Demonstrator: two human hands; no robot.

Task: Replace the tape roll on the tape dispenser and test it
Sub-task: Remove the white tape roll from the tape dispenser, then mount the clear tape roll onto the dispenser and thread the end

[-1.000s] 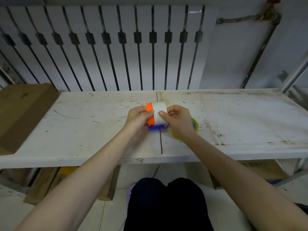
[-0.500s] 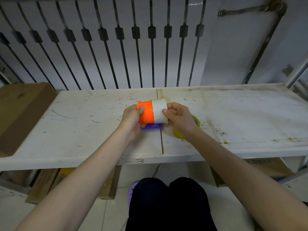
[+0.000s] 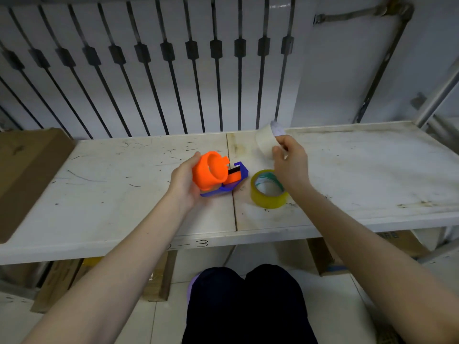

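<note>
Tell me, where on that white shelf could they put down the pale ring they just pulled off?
The shelf is bare to the right of the yellow tape roll, out to its far end. There is also bare room between the cardboard box and the left hand. The middle is crowded: the orange dispenser, the yellow roll, and the right hand holding the pale ring.

Right hand (image 3: 289, 165) hides near side of blurred white core (image 3: 267, 141); cardboard box (image 3: 27, 170) cut off at left edge.

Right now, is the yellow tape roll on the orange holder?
No, the yellow tape roll lies flat on the table, beside the orange and blue dispenser held in the left hand.
</note>
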